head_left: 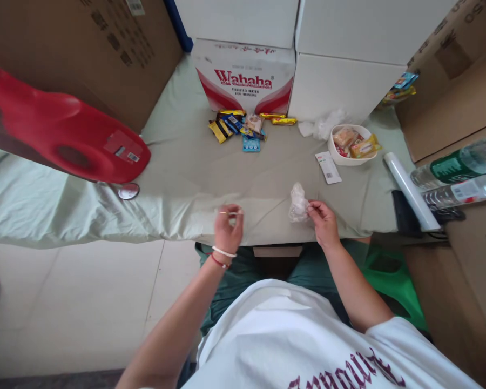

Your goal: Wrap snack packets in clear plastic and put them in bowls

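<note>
My right hand (pixel 324 220) pinches the edge of a crumpled clear plastic bag (pixel 297 204) just above the cloth-covered table. To its left, my left hand (pixel 228 227) hovers near the table's front edge with its fingers curled together. Motion blurs those fingertips, and a small pale bit shows at them that I cannot make out. Beyond my right hand lies a white packet (pixel 328 167). Next to it stands a white bowl (pixel 353 160) of wrapped snacks. Several small wrapped snacks (pixel 243 127) are heaped farther back.
A Wahaha carton (pixel 245 81) and a white box (pixel 340 84) line the back. Left are a red jug (pixel 76 140) and a round lid (pixel 128 191). Right are a plastic roll (pixel 412 192), bottles (pixel 457 165) and a green stool (pixel 397 286). Another crumpled bag (pixel 324 125) lies behind the bowl.
</note>
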Demonstrator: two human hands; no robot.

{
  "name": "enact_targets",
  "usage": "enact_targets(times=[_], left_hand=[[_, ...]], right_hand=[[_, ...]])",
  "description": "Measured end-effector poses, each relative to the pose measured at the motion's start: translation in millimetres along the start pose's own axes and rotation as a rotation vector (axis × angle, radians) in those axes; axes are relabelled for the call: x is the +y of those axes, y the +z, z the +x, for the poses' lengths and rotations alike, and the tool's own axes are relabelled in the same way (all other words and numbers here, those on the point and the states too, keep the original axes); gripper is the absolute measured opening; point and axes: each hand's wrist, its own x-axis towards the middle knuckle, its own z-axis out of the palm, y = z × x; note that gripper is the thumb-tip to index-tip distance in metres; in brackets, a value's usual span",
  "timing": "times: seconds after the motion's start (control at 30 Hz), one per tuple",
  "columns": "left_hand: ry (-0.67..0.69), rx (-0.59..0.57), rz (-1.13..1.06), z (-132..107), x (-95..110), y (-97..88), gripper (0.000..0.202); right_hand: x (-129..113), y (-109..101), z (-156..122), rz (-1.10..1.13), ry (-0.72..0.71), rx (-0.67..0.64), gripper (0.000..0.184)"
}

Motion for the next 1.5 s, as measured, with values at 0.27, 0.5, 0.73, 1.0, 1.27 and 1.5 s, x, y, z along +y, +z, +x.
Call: enact_targets(times=[0.27, 0.5, 0.73, 1.0, 1.27, 1.5], left_hand=[[-0.36, -0.283, -0.622, 5.9, 43.4, 81.5, 0.054], [-0.508, -0.177, -0.742, 55.2, 16.1, 38.9, 0.056], [-0.502, -0.124, -0.685, 68.0, 0.8, 12.1, 0.054], [-0.355, -0.098, -0.763, 85.0, 2.0, -2.1, 0.046], [-0.459, -0.162, -0.834, 87.6, 4.1, 2.8, 0.049], [-0.512, -0.174, -0.844, 83.7, 9.4, -0.4, 0.055]], right_hand=[[-25.6, 49.0, 6.7, -0.098, 0.011, -0.22, 0.031], [-14.0, 31.1, 35.1, 0.133, 0.239, 0.042, 0.041], [-27.9, 9.7, 45.1, 0.064, 0.369, -0.144, 0.047], [-30.5, 12.1, 30.3, 0.086, 0.221, -0.077, 0.041], [-26.1, 6.8, 15.7, 0.078, 0.42, -0.063, 0.05], [-25.6, -0.2, 19.6, -0.5, -0.091, 0.133, 0.043]])
